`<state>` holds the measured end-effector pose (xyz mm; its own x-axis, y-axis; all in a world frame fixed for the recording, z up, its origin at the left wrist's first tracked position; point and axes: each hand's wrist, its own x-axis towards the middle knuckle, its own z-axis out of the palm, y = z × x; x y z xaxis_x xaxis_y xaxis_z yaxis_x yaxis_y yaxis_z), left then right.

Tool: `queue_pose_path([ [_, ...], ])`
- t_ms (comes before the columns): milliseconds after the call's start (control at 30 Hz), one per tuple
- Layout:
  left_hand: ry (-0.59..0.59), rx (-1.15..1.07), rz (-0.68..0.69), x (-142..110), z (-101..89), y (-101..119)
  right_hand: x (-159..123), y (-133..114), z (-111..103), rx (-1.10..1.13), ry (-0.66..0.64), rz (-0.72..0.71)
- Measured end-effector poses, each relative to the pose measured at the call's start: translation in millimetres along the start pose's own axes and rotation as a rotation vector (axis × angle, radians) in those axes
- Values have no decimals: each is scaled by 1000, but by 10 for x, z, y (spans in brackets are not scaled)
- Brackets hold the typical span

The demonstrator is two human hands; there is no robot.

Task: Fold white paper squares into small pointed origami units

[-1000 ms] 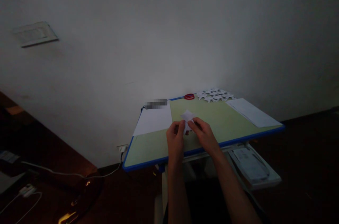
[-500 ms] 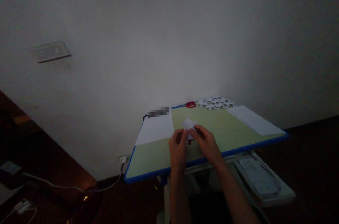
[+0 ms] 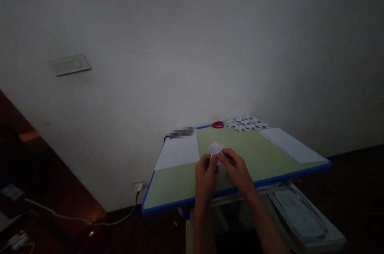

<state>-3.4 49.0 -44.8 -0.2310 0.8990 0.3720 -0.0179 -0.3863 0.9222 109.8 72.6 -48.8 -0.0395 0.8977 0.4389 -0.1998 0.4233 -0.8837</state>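
A small white folded paper piece [image 3: 215,148] with pointed corners is held up over the near part of the green tabletop [image 3: 177,188]. My left hand [image 3: 206,170] pinches it from the left, thumb on the near face. From the other side my right hand [image 3: 234,166] grips the same paper, its thumb close to the left one. The lower part of the paper is partly covered by my fingers. Towards the back of the table lies a cluster of white folded paper pieces [image 3: 247,123].
Red-handled scissors [image 3: 218,125] lie at the back edge. White sheets [image 3: 294,146] rest on the right, another white sheet [image 3: 177,152] on the left, with a blurred-out dark object [image 3: 181,132] behind it. Below the right side sits an open drawer [image 3: 324,242]. A cable [image 3: 132,206] runs to a wall socket.
The view has shifted a little, so the table sits slightly lower. Both hands keep hold of the folded paper, whose points now look more spread.
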Motion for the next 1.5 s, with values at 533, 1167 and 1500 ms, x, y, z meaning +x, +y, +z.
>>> queue_pose_path([
  [533,-7,8,8,0,1,7,-11,-39,8,28,-11,-17],
  [1167,-9,49,36,14,-10,-23,23,-22,2,39,-34,28],
  [1500,71,20,96,3,-11,44,23,-22,0,35,-55,-3],
])
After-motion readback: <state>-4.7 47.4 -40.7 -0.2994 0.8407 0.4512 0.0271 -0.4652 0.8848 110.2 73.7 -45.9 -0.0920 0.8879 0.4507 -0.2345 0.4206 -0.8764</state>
